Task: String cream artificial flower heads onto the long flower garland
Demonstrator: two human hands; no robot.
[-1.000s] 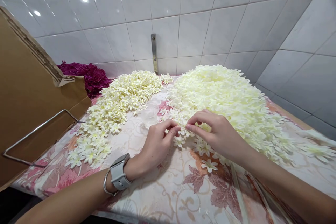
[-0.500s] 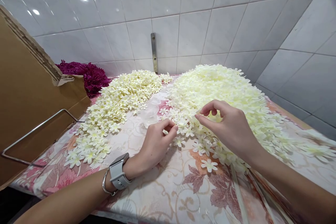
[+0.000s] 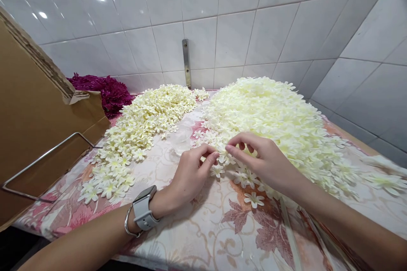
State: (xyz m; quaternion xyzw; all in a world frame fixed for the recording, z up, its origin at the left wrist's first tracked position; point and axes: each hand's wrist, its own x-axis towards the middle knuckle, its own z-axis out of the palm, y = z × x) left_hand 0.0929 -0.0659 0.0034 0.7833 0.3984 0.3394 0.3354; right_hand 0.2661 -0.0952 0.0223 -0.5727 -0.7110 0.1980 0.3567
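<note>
My left hand (image 3: 190, 173), with a grey watch and a bangle at the wrist, rests on the flowered tablecloth (image 3: 197, 228) with thumb and fingers pinched on a small cream fabric flower. My right hand (image 3: 263, 161) meets it fingertip to fingertip, thumb and forefinger pinched at the same spot, at the near edge of the big heap of cream flowers (image 3: 273, 114). A smaller, flatter heap of cream flowers (image 3: 140, 127) lies to the left. One single flower (image 3: 253, 199) lies loose below my right wrist.
A cardboard box (image 3: 34, 127) with a metal wire frame (image 3: 47, 156) stands at the left. Purple flowers (image 3: 104, 91) lie behind it against the white tiled wall (image 3: 241, 21). A metal bracket (image 3: 186, 61) is fixed to the wall.
My right hand lifted away to the right half a second ago, and has now come back down to meet my left fingertips. The left hand barely moved.
</note>
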